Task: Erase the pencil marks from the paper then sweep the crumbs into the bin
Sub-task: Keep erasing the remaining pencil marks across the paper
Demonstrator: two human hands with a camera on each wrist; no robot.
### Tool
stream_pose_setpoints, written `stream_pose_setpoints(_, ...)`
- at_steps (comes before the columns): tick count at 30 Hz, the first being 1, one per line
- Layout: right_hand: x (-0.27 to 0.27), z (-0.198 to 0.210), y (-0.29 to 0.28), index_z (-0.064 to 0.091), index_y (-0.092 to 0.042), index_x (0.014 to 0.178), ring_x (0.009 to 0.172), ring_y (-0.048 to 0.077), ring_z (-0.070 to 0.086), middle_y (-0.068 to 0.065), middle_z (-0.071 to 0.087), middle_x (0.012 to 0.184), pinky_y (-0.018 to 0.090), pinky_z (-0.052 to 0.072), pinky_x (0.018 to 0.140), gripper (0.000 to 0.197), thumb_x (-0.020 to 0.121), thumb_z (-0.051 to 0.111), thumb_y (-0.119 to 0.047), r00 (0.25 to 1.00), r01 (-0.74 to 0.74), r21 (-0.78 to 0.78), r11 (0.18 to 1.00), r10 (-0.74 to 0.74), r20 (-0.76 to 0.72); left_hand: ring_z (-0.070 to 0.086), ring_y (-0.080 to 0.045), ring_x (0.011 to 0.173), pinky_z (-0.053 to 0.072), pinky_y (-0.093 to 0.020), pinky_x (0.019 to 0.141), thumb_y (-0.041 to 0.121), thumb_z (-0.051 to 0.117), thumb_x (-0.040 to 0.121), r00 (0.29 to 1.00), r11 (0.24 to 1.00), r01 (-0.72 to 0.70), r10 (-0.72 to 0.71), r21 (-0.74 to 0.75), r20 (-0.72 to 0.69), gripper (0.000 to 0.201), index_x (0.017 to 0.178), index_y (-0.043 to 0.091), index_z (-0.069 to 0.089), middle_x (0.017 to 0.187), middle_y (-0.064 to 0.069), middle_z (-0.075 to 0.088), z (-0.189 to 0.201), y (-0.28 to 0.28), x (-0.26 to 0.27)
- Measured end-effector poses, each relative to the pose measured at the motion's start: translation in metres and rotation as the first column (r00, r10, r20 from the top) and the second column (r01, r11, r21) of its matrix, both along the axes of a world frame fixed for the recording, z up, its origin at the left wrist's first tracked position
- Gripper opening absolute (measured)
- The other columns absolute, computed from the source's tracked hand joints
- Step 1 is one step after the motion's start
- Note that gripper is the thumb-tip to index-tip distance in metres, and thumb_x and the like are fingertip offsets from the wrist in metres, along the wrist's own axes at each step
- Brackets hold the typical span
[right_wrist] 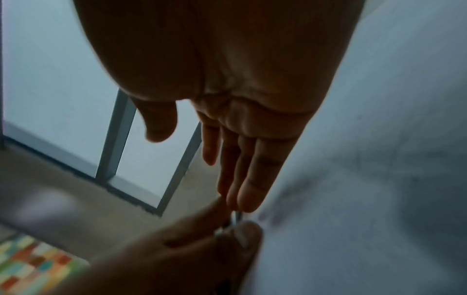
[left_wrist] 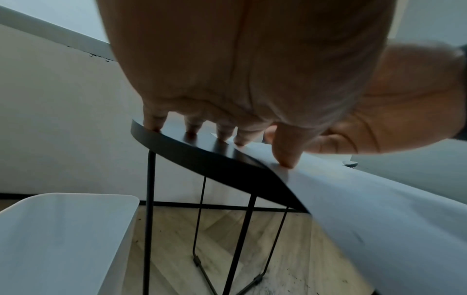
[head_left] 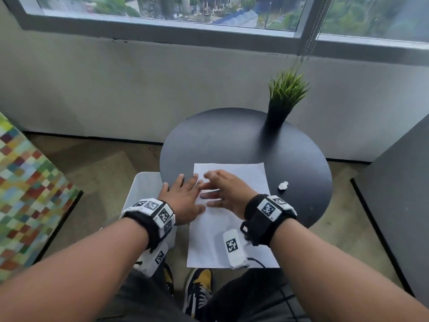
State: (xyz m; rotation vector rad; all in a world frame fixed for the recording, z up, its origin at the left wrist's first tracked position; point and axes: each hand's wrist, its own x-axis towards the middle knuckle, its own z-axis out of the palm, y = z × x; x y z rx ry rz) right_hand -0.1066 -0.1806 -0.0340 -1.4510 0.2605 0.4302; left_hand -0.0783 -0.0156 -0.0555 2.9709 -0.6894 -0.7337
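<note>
Here the white paper lies flat on the round black table, its near end hanging over the edge. The left hand presses its left side with straight, spread fingers. The right hand is flat too, fingers straight, holding nothing.

Matt black worktop with faint sheen on thin metal legs; smooth white paper upon it; smooth white plastic bin beside the worktop; wood-pattern floor
</note>
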Motion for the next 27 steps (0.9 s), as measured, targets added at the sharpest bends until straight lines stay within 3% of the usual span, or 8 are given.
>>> stream_pose_setpoints(3,0.012,-0.01,-0.009,0.059,-0.017,0.096,0.079,0.021,0.062,0.002,0.061,0.087,0.037,0.048,0.067,0.024,0.092,0.059,-0.041,0.966,0.253,-0.041,0.967,-0.25,0.062,-0.013,-0.021,0.151,0.004,-0.056,0.119,0.06,0.037,0.094,1.0,1.0,0.011,-0.011,-0.008,0.0,0.08,0.157,0.031,-0.002,0.163,0.013,-0.016,0.0,0.003,0.001)
stream_pose_setpoints(6,0.024,-0.009,-0.032,0.059,-0.022,0.091,0.081,0.021,0.062,-0.001,0.062,0.088,0.042,0.052,0.074,0.035,0.082,0.059,-0.056,0.828,0.549,-0.137,0.824,-0.515,0.222,-0.015,-0.021,0.151,0.002,-0.057,0.119,0.059,0.037,0.093,1.0,1.0,0.006,-0.006,-0.02,-0.012,0.081,0.156,0.03,-0.004,0.163,0.013,-0.018,-0.003,0.004,0.002)
stream_pose_setpoints(11,0.003,-0.013,0.003,0.056,-0.017,0.115,0.087,0.03,0.069,0.011,0.065,0.111,0.042,0.055,0.081,0.037,0.094,0.053,-0.046,0.985,0.145,0.198,0.97,-0.123,-0.118,-0.015,-0.021,0.151,0.002,-0.057,0.119,0.061,0.039,0.094,1.0,0.999,0.004,-0.004,-0.043,0.003,0.081,0.156,0.031,-0.002,0.163,0.013,-0.017,-0.006,0.005,0.002)
stream_pose_setpoints(13,0.004,-0.017,-0.007,0.057,-0.019,0.109,0.085,0.027,0.067,0.008,0.06,0.108,0.038,0.054,0.074,0.027,0.094,0.056,-0.041,0.959,0.279,0.165,0.946,-0.268,-0.088,-0.015,-0.021,0.151,0.001,-0.056,0.119,0.062,0.041,0.092,1.0,0.999,0.006,-0.006,-0.049,-0.011,0.084,0.157,0.03,-0.003,0.163,0.012,-0.018,-0.006,0.006,0.002)
stream_pose_setpoints(16,0.012,-0.005,-0.055,0.058,-0.024,0.092,0.086,0.021,0.062,0.003,0.059,0.1,0.038,0.052,0.069,0.006,0.095,0.057,-0.03,0.877,0.464,-0.162,0.871,-0.426,0.221,-0.015,-0.021,0.151,0.0,-0.056,0.12,0.063,0.043,0.091,1.0,0.998,-0.003,0.001,-0.066,-0.019,0.086,0.156,0.031,-0.002,0.163,0.012,-0.017,-0.004,0.007,0.002)
stream_pose_setpoints(19,0.01,0.0,-0.116,0.066,-0.025,0.103,0.1,0.023,0.061,0.003,0.065,0.107,0.037,0.049,0.089,0.017,0.092,0.054,-0.018,0.935,0.324,-0.706,0.63,-0.1,0.339,-0.012,-0.021,0.151,0.002,-0.055,0.12,0.064,0.045,0.09,1.0,0.997,0.001,0.0,-0.079,0.01,0.086,0.156,0.031,0.002,0.164,0.012,-0.013,-0.003,0.007,0.0)
stream_pose_setpoints(22,-0.004,-0.011,-0.157,0.061,-0.031,0.123,0.119,0.028,0.05,0.0,0.055,0.13,0.034,0.038,0.104,0.041,0.091,0.045,-0.013,0.968,-0.053,-0.984,0.169,0.252,-0.009,-0.008,-0.02,0.152,0.005,-0.054,0.121,0.068,0.046,0.087,0.999,0.995,-0.002,0.006,-0.096,0.045,0.087,0.156,0.032,0.008,0.165,0.01,-0.006,-0.001,0.008,-0.005)
stream_pose_setpoints(27,-0.016,-0.018,-0.172,0.061,-0.022,0.103,0.105,0.03,0.053,0.005,0.052,0.111,0.036,0.045,0.089,0.013,0.092,0.054,-0.024,0.975,-0.031,-0.99,0.138,0.22,0.001,0.015,-0.018,0.146,0.019,-0.047,0.117,0.071,0.045,0.085,0.982,0.988,0.063,-0.036,-0.14,0.186,0.073,0.148,0.035,0.031,0.155,0.005,0.023,0.0,0.008,-0.02)
